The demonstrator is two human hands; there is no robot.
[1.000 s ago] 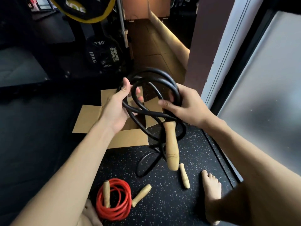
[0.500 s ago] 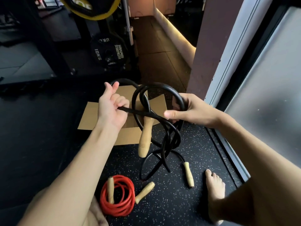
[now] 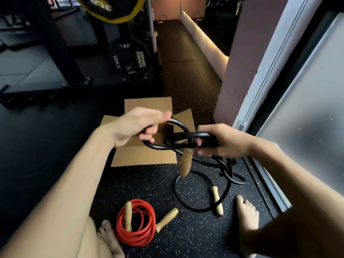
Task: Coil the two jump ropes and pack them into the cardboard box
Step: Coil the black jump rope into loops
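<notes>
Hands: black rope (image 3: pixel 160 146) loops are gripped bunched in right hand (image 3: pixel 221 140) | one loop is pinched by left hand (image 3: pixel 134 125), likely shaping the coil | box (image 3: pixel 145 157) is left open just beyond for packing

Half-coiled black jump rope (image 3: pixel 188 141) above open cardboard box (image 3: pixel 145 157); coiled red jump rope (image 3: pixel 136 223) on floor.

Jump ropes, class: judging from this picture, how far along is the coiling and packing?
Done: the red rope lies coiled on the floor, outside the box. In hand: the left hand and right hand grip loops of the black rope, while the rest of it trails on the floor. Left: finish that coil, then pack both ropes.
</notes>
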